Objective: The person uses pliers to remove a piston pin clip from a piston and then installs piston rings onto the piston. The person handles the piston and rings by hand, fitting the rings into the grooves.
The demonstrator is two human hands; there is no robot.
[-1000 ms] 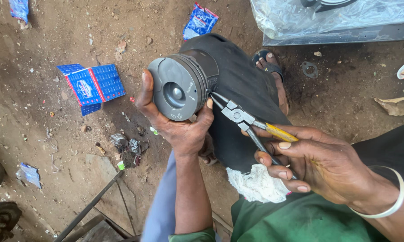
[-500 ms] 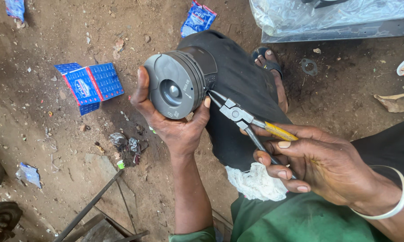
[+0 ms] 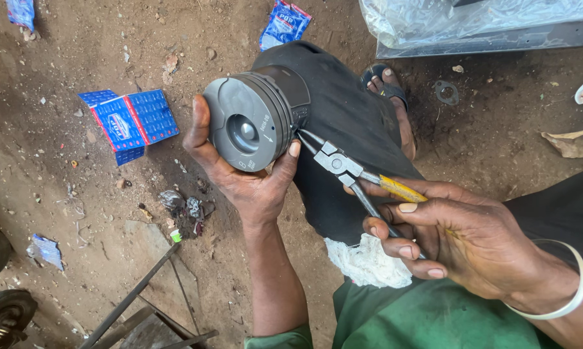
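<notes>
left hand (image 3: 249,184) cups grey piston (image 3: 249,121) from below, thumb on one side, fingers on other, crown facing camera; right hand (image 3: 462,236) closes around handles of pliers (image 3: 353,174), one handle yellow, thin tips touching piston's side near ring grooves; piston held above dark-trousered knee (image 3: 349,123); white bangle (image 3: 566,287) on right wrist; white cloth (image 3: 369,262) under pliers; blue box (image 3: 133,119) flat on dirt ground (image 3: 78,194) left of piston; sandalled foot (image 3: 388,81) beyond knee.
</notes>
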